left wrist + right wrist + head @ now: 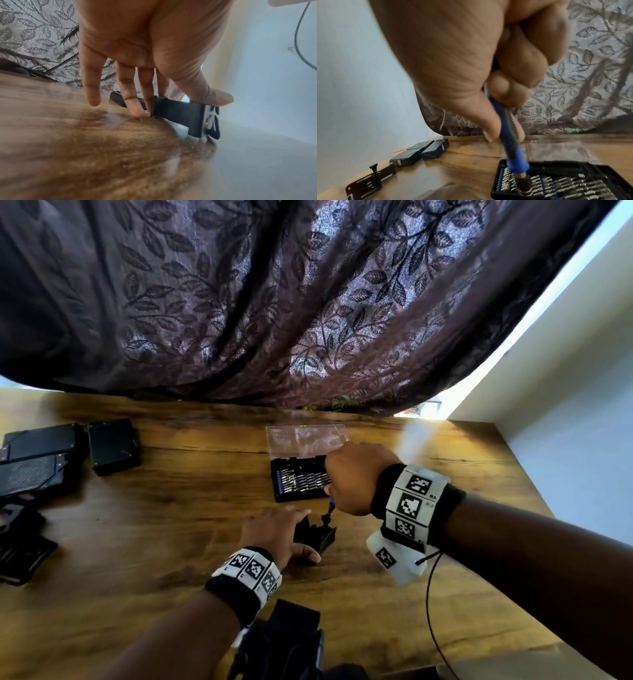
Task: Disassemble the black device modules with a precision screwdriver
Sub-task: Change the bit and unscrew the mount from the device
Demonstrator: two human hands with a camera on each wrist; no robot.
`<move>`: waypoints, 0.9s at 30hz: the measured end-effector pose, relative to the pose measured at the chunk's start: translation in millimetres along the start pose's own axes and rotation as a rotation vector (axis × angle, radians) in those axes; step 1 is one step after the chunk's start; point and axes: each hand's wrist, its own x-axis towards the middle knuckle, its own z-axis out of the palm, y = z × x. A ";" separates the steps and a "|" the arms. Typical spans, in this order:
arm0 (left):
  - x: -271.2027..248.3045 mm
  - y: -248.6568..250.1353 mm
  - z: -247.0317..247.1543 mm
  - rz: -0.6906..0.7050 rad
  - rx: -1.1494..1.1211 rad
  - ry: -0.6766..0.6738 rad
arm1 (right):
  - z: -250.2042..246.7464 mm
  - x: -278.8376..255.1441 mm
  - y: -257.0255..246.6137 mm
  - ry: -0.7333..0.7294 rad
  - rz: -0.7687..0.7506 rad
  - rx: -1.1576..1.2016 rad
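Observation:
A small black module (317,535) stands on the wooden table (171,508) near the front middle. My left hand (303,534) pinches it, thumb on the near side and fingers on the far side. In the left wrist view the thumb (221,100) lies on top of the module (181,115). My right hand (329,491) grips a blue and black precision screwdriver (331,508) just above the module. In the right wrist view the screwdriver (513,155) points down, and its tip shows in front of the bit case (573,182).
The bit case (294,484), with its clear lid (305,440) open, lies behind my hands. Several black modules (113,446) and flat black plates (20,553) lie along the left edge. A dark patterned curtain (308,302) hangs behind. A white wall (565,405) stands on the right.

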 end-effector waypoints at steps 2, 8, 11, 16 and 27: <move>-0.1 -1.2 1.2 0.004 0.001 0.002 | 1.1 0.7 -3.6 0.001 0.041 0.034; -0.3 -4.5 3.9 0.031 -0.024 0.024 | -0.9 8.8 0.0 -0.101 -0.090 -0.151; 1.2 -6.2 6.3 0.040 -0.021 0.042 | -1.5 8.7 6.6 -0.055 -0.186 -0.311; 2.0 -6.4 8.8 0.036 0.000 0.025 | -5.1 2.3 -2.8 0.007 -0.328 -0.588; 1.6 -5.0 7.4 0.045 0.022 0.014 | -26.3 12.6 -24.0 -0.111 -0.143 -0.424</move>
